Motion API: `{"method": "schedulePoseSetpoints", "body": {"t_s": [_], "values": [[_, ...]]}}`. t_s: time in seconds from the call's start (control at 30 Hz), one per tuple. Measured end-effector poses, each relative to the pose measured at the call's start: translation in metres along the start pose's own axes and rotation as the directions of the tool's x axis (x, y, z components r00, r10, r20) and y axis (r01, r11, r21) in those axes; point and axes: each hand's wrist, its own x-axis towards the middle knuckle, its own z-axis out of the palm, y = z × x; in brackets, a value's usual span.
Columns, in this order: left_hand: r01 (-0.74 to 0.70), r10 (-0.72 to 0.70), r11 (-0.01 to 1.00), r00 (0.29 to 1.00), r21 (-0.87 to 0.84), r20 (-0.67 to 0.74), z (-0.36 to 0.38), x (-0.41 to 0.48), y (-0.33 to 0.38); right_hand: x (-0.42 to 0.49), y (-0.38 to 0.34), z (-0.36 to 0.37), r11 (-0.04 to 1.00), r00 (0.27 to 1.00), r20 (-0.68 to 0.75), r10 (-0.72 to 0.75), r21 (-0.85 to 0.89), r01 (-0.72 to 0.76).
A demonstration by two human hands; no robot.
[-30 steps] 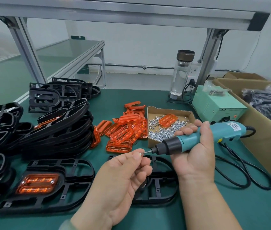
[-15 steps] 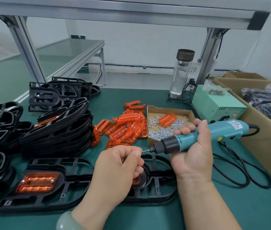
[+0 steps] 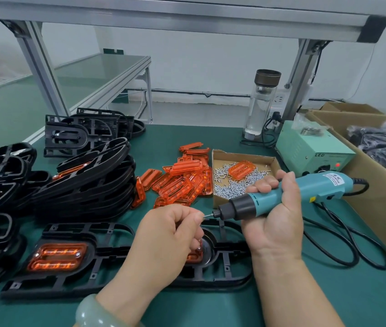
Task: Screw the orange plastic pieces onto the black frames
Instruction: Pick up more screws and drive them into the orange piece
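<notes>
Left hand (image 3: 166, 237) turned over, pinching screw (image 3: 204, 216) against screwdriver (image 3: 281, 197)

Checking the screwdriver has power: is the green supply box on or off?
On, it seems: a red lamp glows on the front face of the green supply box.

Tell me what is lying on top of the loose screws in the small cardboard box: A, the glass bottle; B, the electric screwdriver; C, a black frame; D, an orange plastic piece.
D: a single orange plastic piece rests on the pile of screws inside the cardboard box.
</notes>
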Motion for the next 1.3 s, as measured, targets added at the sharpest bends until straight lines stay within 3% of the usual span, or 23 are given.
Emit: {"method": "schedulePoseSetpoints", "body": {"t_s": [0.17,0.27,0.67,0.77,0.87,0.97,1.1,1.3], "values": [[0.054,-0.045,0.987,0.997,-0.148,0.064,-0.002,-0.002,-0.002,0.002,-0.004,0.0,1.0,1.0,-0.021,0.002,0.028,-0.001],[0.048,-0.045,0.985,0.999,-0.165,0.02,-0.002,-0.003,-0.006,0.003,-0.007,0.0,1.0,0.999,-0.033,-0.017,0.019,0.018],[-0.117,0.118,0.993,0.993,0.035,-0.02,-0.007,-0.003,-0.002,0.0,-0.002,-0.002,0.998,0.999,-0.036,0.033,0.055,-0.031],[-0.171,0.178,0.97,0.984,0.175,-0.024,-0.019,-0.004,-0.006,0.003,-0.007,-0.004,1.0,0.999,-0.043,0.0,0.024,0.001],[-0.218,0.235,0.829,0.971,0.515,0.032,-0.045,-0.001,-0.012,0.008,-0.012,-0.006,0.999,0.996,-0.081,-0.031,0.011,0.032],[-0.201,0.094,0.66,0.978,0.724,0.186,-0.062,0.002,-0.018,0.008,-0.013,-0.006,0.999,0.993,-0.113,-0.039,-0.015,0.037],[-0.141,-0.098,0.674,0.956,0.725,0.277,-0.064,0.003,-0.019,0.003,-0.011,0.001,0.998,0.991,-0.125,-0.046,-0.043,0.04],[-0.214,-0.09,0.656,0.93,0.724,0.356,-0.06,0.006,-0.019,-0.006,-0.013,0.012,0.997,0.995,-0.091,-0.04,-0.072,0.034]]}}
